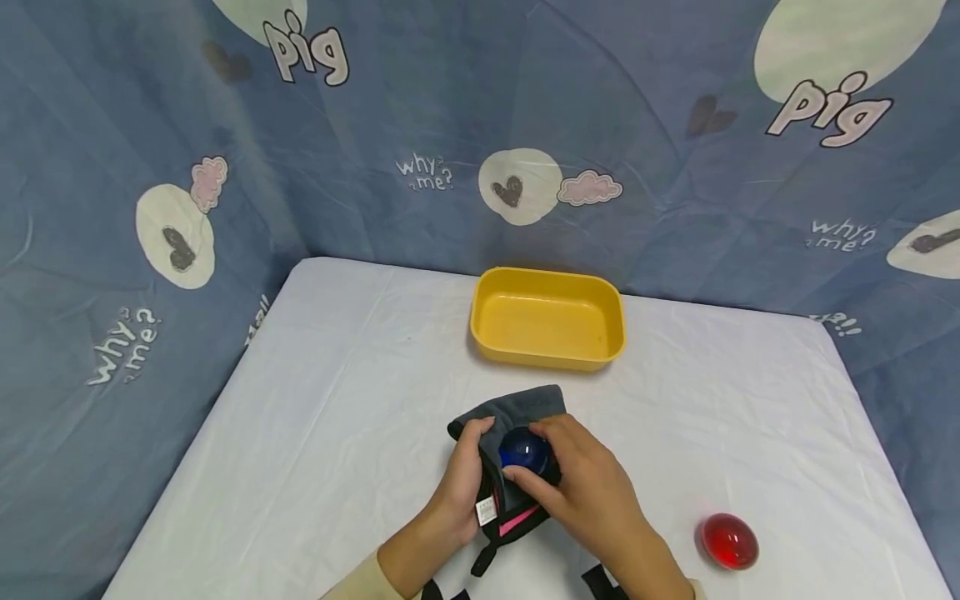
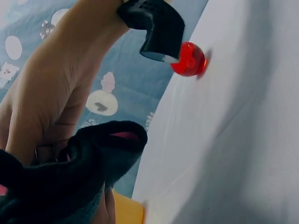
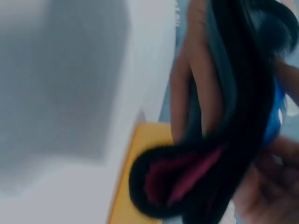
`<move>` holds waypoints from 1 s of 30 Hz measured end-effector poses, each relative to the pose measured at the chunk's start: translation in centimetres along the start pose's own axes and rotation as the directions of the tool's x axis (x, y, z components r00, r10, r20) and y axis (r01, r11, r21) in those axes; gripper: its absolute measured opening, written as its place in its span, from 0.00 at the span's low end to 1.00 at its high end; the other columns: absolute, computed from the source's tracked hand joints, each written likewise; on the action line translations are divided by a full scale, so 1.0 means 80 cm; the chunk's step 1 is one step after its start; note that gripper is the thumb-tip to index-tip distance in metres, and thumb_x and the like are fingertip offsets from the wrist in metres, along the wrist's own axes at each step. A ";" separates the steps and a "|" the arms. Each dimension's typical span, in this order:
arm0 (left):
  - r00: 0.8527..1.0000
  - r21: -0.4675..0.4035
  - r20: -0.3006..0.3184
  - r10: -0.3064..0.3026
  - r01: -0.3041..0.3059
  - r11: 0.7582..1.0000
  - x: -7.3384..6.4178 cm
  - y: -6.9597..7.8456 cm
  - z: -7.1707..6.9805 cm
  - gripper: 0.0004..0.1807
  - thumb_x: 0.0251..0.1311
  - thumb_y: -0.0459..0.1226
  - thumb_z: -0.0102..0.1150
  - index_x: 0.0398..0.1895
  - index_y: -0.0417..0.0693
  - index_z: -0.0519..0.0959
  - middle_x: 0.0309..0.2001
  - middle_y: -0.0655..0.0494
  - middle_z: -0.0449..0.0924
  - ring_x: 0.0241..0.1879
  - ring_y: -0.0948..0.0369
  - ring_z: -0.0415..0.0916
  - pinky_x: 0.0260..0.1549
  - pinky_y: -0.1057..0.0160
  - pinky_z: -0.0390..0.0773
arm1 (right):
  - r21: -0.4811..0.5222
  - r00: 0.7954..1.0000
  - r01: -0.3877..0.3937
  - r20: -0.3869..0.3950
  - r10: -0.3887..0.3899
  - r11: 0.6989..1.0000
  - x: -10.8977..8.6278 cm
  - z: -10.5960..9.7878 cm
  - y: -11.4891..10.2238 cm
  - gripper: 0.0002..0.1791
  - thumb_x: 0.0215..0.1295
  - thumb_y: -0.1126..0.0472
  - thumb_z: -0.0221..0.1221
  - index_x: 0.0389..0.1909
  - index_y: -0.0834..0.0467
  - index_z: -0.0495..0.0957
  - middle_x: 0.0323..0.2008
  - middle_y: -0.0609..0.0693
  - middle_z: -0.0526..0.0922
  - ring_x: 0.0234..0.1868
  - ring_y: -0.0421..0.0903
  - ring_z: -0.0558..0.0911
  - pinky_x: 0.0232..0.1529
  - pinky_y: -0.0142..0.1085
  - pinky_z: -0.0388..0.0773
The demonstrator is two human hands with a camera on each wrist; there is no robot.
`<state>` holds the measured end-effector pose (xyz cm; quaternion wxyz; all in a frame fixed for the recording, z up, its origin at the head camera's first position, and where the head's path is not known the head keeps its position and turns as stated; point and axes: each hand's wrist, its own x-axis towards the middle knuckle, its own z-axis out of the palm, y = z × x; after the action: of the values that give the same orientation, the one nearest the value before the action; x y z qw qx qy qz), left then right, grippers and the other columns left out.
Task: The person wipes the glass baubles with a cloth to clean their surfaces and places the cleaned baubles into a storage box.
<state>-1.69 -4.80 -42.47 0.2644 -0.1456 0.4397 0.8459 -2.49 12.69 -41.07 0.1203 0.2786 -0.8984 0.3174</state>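
A grey cloth piece (image 1: 487,407) with black edging is gripped by the left hand (image 1: 456,490), the thumb laid over its grey face and the fingers hooked behind. The left hand is placed at about 8 o'clock from the blue ball (image 1: 525,448), which is pinched between the thumb and fingers of the right hand (image 1: 596,475), set at about 4 o'clock from it. The ball is held over the grey face of the cloth — whether it is pressed firmly there cannot be told.

At 7 o'clock from the ball, a white label (image 1: 487,510) is shown on the cloth's edge, with a black loop (image 1: 484,557) hung below it; a strip of pink lining (image 1: 517,522) is exposed at about 6 o'clock.

A yellow tray (image 1: 547,323) is set at 12 o'clock from the ball, near the far edge of the white-covered table (image 1: 360,375). A red ball (image 1: 730,542) is seen at 4 o'clock, well apart from both hands. Beyond the table, a blue backdrop (image 1: 375,92) is hung — printed with hearts, clouds and lettering.
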 end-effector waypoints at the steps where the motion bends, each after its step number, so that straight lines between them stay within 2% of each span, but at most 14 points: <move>1: 1.000 -0.001 -0.001 0.001 -0.001 1.000 0.001 0.000 0.001 0.40 0.75 0.57 0.37 0.81 0.42 0.54 0.71 0.42 0.67 0.64 0.53 0.73 0.65 0.53 0.73 | -0.032 0.999 -0.006 -0.040 0.005 0.999 -0.001 0.004 -0.001 0.31 0.57 0.40 0.76 0.48 0.59 0.78 0.43 0.47 0.81 0.41 0.40 0.80 0.43 0.39 0.84; 4: 1.000 0.010 -0.017 -0.002 0.002 1.000 0.001 -0.002 0.001 0.41 0.74 0.58 0.38 0.80 0.41 0.55 0.69 0.42 0.69 0.61 0.54 0.75 0.63 0.54 0.75 | -0.080 0.994 -0.028 -0.106 0.019 0.996 -0.002 0.015 0.000 0.36 0.58 0.29 0.69 0.41 0.58 0.72 0.37 0.47 0.74 0.33 0.40 0.73 0.33 0.36 0.79; 7: 0.999 0.049 -0.018 -0.034 0.035 0.998 -0.001 -0.003 -0.001 0.42 0.73 0.58 0.39 0.79 0.39 0.56 0.67 0.42 0.71 0.60 0.54 0.76 0.62 0.55 0.76 | -0.023 0.995 -0.029 -0.101 0.026 0.999 -0.003 0.017 0.008 0.38 0.58 0.23 0.60 0.39 0.56 0.70 0.34 0.44 0.70 0.30 0.38 0.70 0.30 0.33 0.75; 9: 0.998 0.076 -0.009 -0.057 0.057 0.995 -0.003 -0.004 -0.003 0.42 0.73 0.58 0.39 0.79 0.38 0.57 0.66 0.41 0.72 0.61 0.53 0.76 0.62 0.54 0.76 | 0.055 0.999 -0.025 -0.046 0.028 0.998 -0.005 0.013 0.014 0.36 0.59 0.24 0.59 0.40 0.55 0.71 0.36 0.42 0.71 0.31 0.37 0.70 0.31 0.32 0.75; 11: 0.997 0.088 0.000 -0.074 0.073 0.993 -0.004 -0.003 -0.006 0.43 0.73 0.59 0.40 0.79 0.39 0.57 0.67 0.41 0.72 0.62 0.52 0.75 0.63 0.54 0.76 | 0.151 0.999 -0.038 0.037 0.033 0.988 -0.006 0.003 0.018 0.32 0.62 0.28 0.63 0.46 0.53 0.74 0.40 0.39 0.74 0.35 0.36 0.72 0.34 0.31 0.75; 13: 0.997 0.089 0.004 -0.073 0.072 0.993 -0.005 -0.001 -0.007 0.43 0.73 0.60 0.40 0.80 0.40 0.56 0.69 0.42 0.71 0.64 0.52 0.74 0.64 0.54 0.75 | 0.217 0.991 -0.057 0.134 0.028 0.975 -0.006 -0.011 0.019 0.29 0.65 0.33 0.66 0.55 0.50 0.76 0.48 0.37 0.77 0.41 0.36 0.75 0.41 0.33 0.79; 15: 0.998 0.088 0.007 -0.065 0.064 0.994 -0.005 0.001 -0.008 0.43 0.73 0.60 0.41 0.80 0.41 0.56 0.70 0.42 0.70 0.64 0.52 0.74 0.64 0.55 0.75 | 0.231 0.974 -0.067 0.228 0.013 0.971 -0.004 -0.026 0.019 0.31 0.65 0.37 0.68 0.65 0.46 0.76 0.58 0.36 0.76 0.51 0.37 0.77 0.51 0.38 0.82; 17: 0.998 0.089 0.012 -0.060 0.059 0.994 -0.005 0.004 -0.007 0.42 0.73 0.60 0.40 0.80 0.42 0.56 0.70 0.43 0.70 0.64 0.53 0.74 0.63 0.56 0.76 | 0.189 0.950 -0.042 0.311 -0.019 0.981 -0.001 -0.039 0.018 0.35 0.66 0.38 0.68 0.72 0.42 0.73 0.67 0.38 0.73 0.60 0.40 0.77 0.59 0.44 0.81; 20: 0.998 0.088 0.026 -0.059 0.057 0.994 -0.005 0.006 -0.007 0.42 0.73 0.59 0.40 0.80 0.43 0.56 0.69 0.44 0.72 0.63 0.53 0.75 0.62 0.56 0.77 | 0.068 0.914 0.077 0.394 -0.098 0.995 0.005 -0.051 0.013 0.38 0.67 0.42 0.69 0.76 0.40 0.69 0.73 0.43 0.71 0.66 0.45 0.76 0.63 0.49 0.78; 23: 0.998 0.081 0.031 -0.061 0.059 0.995 -0.004 0.008 -0.006 0.41 0.74 0.59 0.40 0.81 0.44 0.56 0.67 0.45 0.74 0.63 0.54 0.76 0.61 0.55 0.78 | -0.030 0.892 0.215 0.413 -0.184 0.976 0.010 -0.053 0.007 0.40 0.65 0.49 0.72 0.77 0.44 0.69 0.72 0.49 0.74 0.58 0.46 0.80 0.58 0.44 0.82; 25: 0.998 0.077 0.035 -0.058 0.055 0.995 -0.002 0.009 -0.006 0.41 0.74 0.58 0.40 0.81 0.44 0.56 0.67 0.46 0.74 0.63 0.54 0.76 0.61 0.55 0.78 | -0.082 0.890 0.276 0.398 -0.223 0.958 0.011 -0.050 0.004 0.41 0.62 0.52 0.75 0.76 0.47 0.71 0.69 0.51 0.77 0.51 0.45 0.82 0.53 0.41 0.83; 27: 0.998 0.079 0.039 -0.052 0.048 0.996 -0.001 0.009 -0.005 0.41 0.74 0.58 0.40 0.81 0.43 0.56 0.67 0.45 0.73 0.64 0.54 0.75 0.62 0.55 0.77 | -0.115 0.898 0.298 0.372 -0.237 0.948 0.010 -0.047 0.003 0.41 0.60 0.55 0.77 0.74 0.50 0.73 0.67 0.52 0.78 0.47 0.46 0.82 0.50 0.40 0.84; 30: 0.998 0.084 0.043 -0.034 0.030 0.996 0.001 0.009 -0.004 0.41 0.75 0.57 0.38 0.80 0.41 0.55 0.69 0.44 0.71 0.64 0.54 0.74 0.62 0.55 0.77 | -0.139 0.921 0.281 0.318 -0.226 0.950 0.005 -0.042 0.003 0.39 0.59 0.55 0.78 0.72 0.53 0.75 0.65 0.54 0.80 0.49 0.49 0.85 0.50 0.43 0.85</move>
<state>-2.17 -5.36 -42.24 0.2935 -0.1225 0.4662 0.8256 -2.87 14.84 -38.44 0.0483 0.4253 -0.8876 0.1702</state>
